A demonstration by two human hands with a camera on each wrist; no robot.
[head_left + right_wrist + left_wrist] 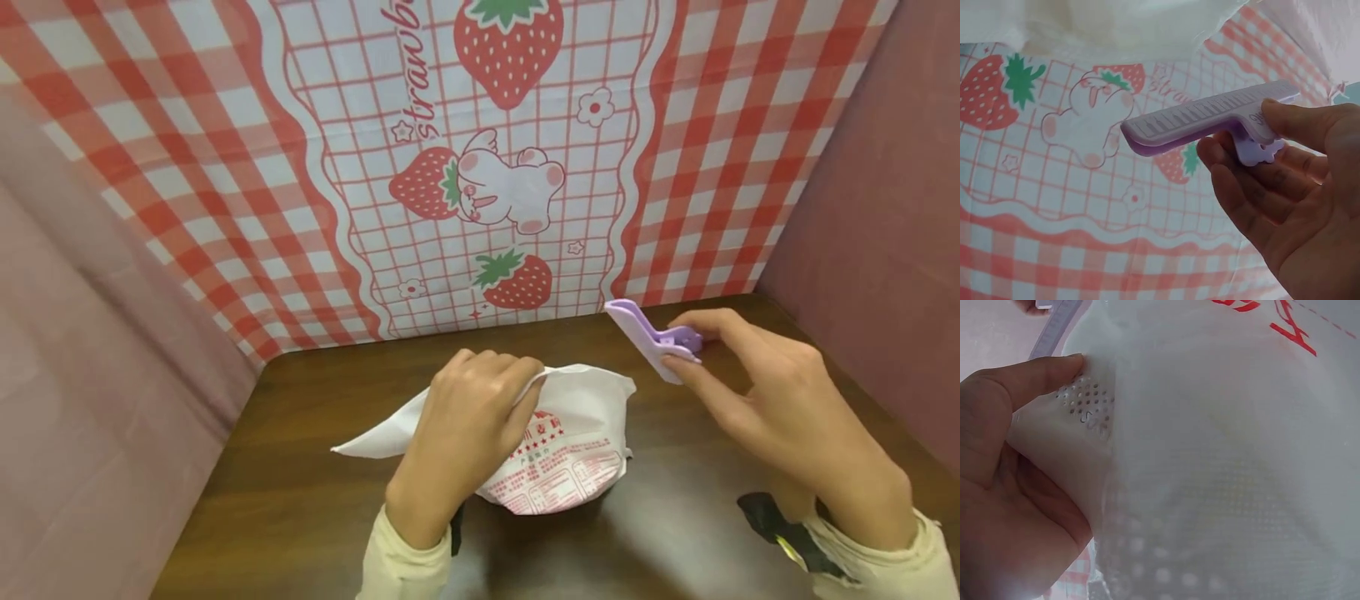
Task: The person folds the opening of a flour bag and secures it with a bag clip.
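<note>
A white bag (581, 400) with red printing sits on the brown table, its top gathered and folded over. My left hand (476, 408) grips that top edge, thumb on one side and fingers on the other. In the left wrist view, the left thumb presses the bag's white film (1210, 412), which fills most of the picture. My right hand (780, 400) pinches a light purple bag clip (645, 333) by its handles, up and to the right of the bag. Seen from the right wrist, the clip (1210, 115) has a long ridged bar, and the thumb lies on its handle.
Behind the dark wood table (300, 500) hangs a red and white checked cloth (720, 150) with strawberry prints. Pinkish curtains (90, 333) close off both sides. Black straps (787, 533) show at the wrists near the cream sleeves.
</note>
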